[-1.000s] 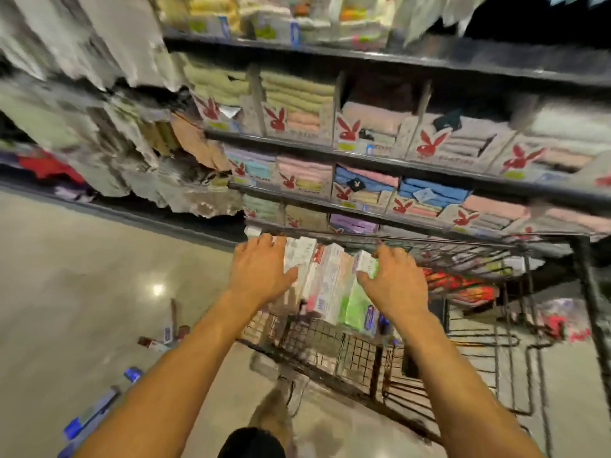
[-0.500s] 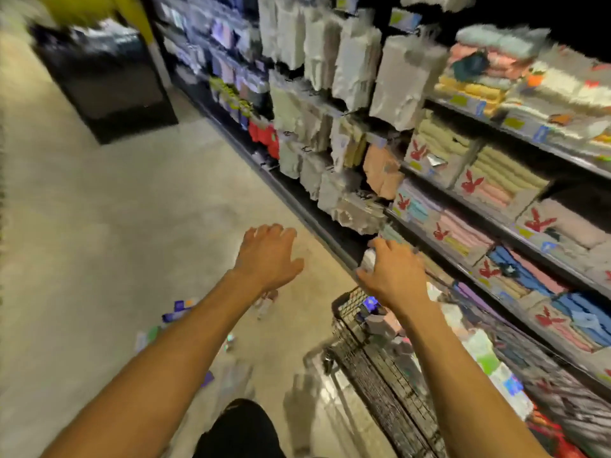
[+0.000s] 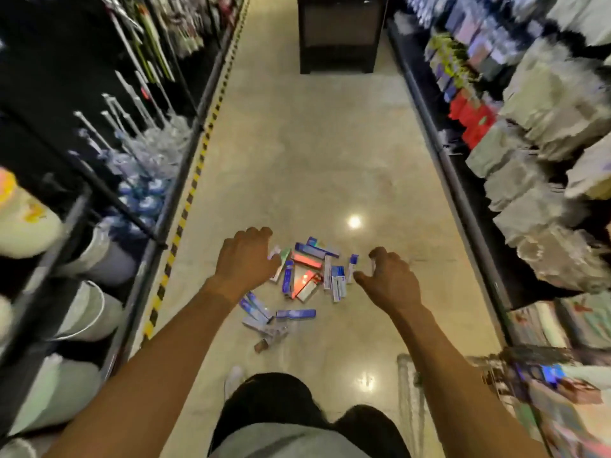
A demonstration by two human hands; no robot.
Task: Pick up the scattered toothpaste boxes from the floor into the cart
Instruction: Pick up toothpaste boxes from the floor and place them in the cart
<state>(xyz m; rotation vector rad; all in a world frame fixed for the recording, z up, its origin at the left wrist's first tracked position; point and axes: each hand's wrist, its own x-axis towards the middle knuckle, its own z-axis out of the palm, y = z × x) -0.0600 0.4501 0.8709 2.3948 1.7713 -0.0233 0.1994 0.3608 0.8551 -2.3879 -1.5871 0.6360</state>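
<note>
Head-worn view (wide-angle, edges bowed), facing forward and down along aisle floor, well above it.

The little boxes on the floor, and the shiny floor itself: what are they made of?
The boxes look like thin printed cardboard with a glossy finish: flat faces, sharp edges, bright blue and red print. The floor looks like polished stone or concrete, though it could be tile: it is beige, mottled, and mirrors the ceiling lights as bright spots.

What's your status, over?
Left hand and right hand empty, above the boxes. Boxes scattered on the floor. Cart at my right, blurred. Nothing between hands and boxes.
</note>
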